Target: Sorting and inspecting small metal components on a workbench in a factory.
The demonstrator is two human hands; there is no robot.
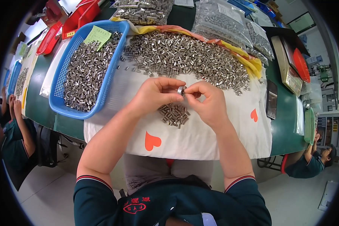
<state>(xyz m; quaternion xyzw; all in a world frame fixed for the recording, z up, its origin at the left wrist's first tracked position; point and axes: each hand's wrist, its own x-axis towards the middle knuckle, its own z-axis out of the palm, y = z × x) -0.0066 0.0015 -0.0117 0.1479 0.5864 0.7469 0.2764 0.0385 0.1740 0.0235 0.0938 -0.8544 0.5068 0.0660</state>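
Note:
My left hand and my right hand meet above a white cloth with orange hearts. Between their fingertips they pinch a small round metal part. Just below the hands lies a small heap of short metal cylinders. A wide pile of the same metal cylinders spreads across the far side of the cloth. Left of it stands a blue plastic basket filled with more cylinders and a green paper slip.
Clear bags of metal parts lie at the back. A weighing scale and a dark flat device sit at the right on the green table. Red trays stand back left. Other people sit at the left and lower right.

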